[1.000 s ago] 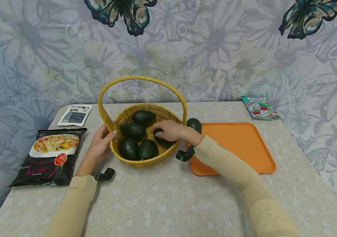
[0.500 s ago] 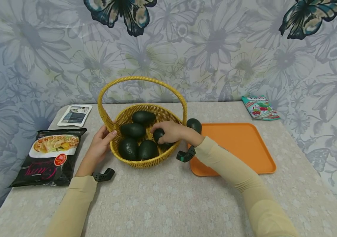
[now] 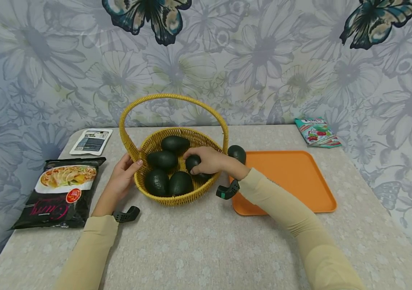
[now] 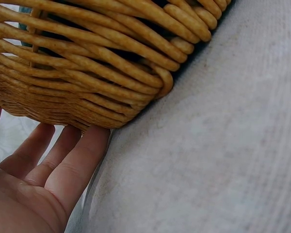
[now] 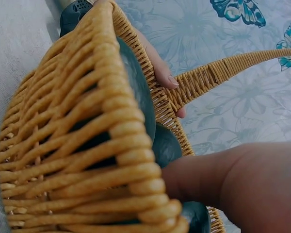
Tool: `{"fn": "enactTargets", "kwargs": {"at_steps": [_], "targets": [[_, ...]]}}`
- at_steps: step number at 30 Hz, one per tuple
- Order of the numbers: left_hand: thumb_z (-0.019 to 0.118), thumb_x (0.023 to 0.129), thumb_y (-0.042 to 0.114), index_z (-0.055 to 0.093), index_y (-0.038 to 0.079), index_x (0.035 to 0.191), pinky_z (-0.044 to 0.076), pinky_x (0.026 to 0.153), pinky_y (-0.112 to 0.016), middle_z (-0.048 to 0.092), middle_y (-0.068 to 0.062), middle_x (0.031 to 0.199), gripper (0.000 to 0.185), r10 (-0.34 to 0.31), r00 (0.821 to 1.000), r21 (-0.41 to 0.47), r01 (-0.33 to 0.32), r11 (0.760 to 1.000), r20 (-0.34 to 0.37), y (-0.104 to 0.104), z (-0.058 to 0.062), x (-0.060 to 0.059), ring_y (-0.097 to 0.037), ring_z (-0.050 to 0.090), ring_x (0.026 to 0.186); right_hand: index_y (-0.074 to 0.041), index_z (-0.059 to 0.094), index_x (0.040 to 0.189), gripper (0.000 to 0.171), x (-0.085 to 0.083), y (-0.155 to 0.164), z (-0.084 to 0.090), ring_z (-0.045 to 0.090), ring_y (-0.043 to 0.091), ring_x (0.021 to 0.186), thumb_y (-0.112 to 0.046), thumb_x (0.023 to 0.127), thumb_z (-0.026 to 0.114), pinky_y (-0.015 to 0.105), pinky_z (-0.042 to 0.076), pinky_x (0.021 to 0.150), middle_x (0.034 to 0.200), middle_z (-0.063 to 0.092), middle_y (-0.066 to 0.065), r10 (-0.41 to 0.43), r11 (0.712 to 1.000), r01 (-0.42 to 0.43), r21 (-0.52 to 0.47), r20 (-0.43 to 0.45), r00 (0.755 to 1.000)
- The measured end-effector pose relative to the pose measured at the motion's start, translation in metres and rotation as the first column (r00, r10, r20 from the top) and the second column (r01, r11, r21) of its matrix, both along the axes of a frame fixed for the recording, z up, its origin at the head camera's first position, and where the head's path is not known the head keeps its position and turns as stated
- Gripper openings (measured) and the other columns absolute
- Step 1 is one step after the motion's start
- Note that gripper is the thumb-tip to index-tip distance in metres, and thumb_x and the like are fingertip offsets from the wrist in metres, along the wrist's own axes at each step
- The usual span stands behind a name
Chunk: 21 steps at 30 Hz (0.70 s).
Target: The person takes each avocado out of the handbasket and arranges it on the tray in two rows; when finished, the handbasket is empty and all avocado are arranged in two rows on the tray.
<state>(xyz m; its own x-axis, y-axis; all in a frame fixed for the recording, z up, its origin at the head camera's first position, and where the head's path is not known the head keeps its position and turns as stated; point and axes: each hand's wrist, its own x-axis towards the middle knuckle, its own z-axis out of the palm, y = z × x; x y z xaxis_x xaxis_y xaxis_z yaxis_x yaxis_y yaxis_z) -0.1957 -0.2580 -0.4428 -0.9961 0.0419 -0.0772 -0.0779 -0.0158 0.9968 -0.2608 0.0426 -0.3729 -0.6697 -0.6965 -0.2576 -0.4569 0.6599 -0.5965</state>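
A yellow wicker basket (image 3: 171, 200) with a tall arched handle stands on the table, several dark green avocados (image 3: 162, 160) inside. My left hand (image 3: 122, 177) holds the basket's left side by the handle's base, thumb at the rim. In the left wrist view the fingers (image 4: 72, 167) lie against the outer weave. Inside the basket's right side, my right hand (image 3: 207, 161) grips an avocado (image 3: 193, 162), its fingers curled over it and partly hidden. One more avocado (image 3: 237, 153) sits outside the basket, beyond my right wrist, at the tray's left corner.
An orange tray (image 3: 293, 177) lies right of the basket, partly under my right forearm. Behind it is a small green snack packet (image 3: 317, 132). On the left are a black food bag (image 3: 61, 193) and a white pouch (image 3: 91, 141). A patterned wall closes off the back.
The avocado under my right hand has shifted slightly, and more of it shows below the fingers. My left hand and the basket have stayed in place.
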Motion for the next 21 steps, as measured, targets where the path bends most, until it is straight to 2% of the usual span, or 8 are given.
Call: {"fn": "enactTargets", "kwargs": {"at_steps": [9,16,21], "targets": [[0.060,0.104,0.027,0.037,0.022,0.158,0.056,0.085,-0.016,0.048,0.005,0.138,0.059,0.001,1.000,0.010,-0.001,1.000,-0.026,0.0011,-0.0011,0.0000,-0.004,0.055,0.115,-0.018,0.057,0.142,0.052,0.0004,0.0029,-0.0014,0.048,0.029,0.140,-0.017,0.093,0.073,0.046,0.047,0.109,0.151,0.053,0.007,-0.037,0.996,0.037,-0.079,0.000,0.999],[0.055,0.106,0.025,0.028,0.019,0.162,0.054,0.087,-0.014,0.037,-0.010,0.153,0.062,0.000,1.000,-0.017,0.000,1.000,0.012,0.0015,0.0016,0.0003,-0.004,0.051,0.119,-0.018,0.056,0.142,0.051,0.0037,0.0036,0.0017,0.046,0.029,0.141,-0.017,0.094,0.073,0.047,0.045,0.110,0.151,0.052,0.007,-0.056,0.991,0.058,-0.121,0.019,0.998],[0.055,0.106,0.025,0.029,0.020,0.161,0.055,0.086,-0.015,0.040,-0.005,0.150,0.061,0.006,1.000,-0.016,-0.006,1.000,0.019,0.0022,0.0032,0.0015,-0.004,0.051,0.118,-0.019,0.056,0.141,0.050,0.0047,0.0039,0.0022,0.047,0.028,0.141,-0.017,0.094,0.073,0.046,0.045,0.110,0.151,0.052,0.006,-0.070,0.985,0.074,-0.154,0.029,0.997]]}}
